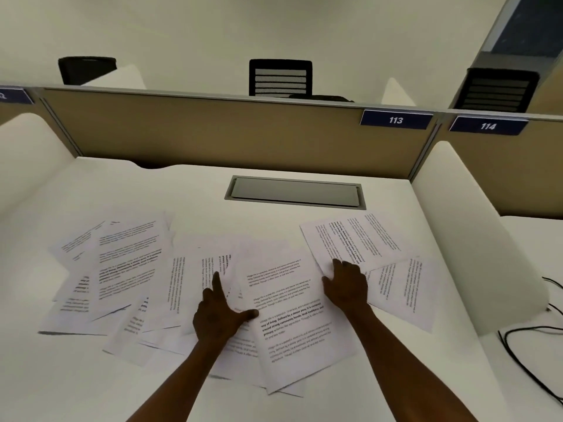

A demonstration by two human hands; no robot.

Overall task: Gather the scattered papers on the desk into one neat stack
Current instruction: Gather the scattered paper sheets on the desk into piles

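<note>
Both bare forearms reach up from the bottom edge of the frame. On the left of centre, the left hand [217, 315] lies flat and spread wide on the papers [128, 269], forefinger pointing up the frame and thumb stretched right onto the edge of a middle sheet [292, 318], gripping nothing. Right of centre, the right hand [345, 284] presses down with fingers loosely curled on the lower corner of another sheet [353, 239]; whether it pinches that corner I cannot tell. Printed pages lie scattered and overlapping across the white tabletop [91, 376], from far left to the right divider. Above them sits a grey cable hatch [295, 192]. Number plates 113 [396, 120] and 114 [488, 126] hang at upper right.
</note>
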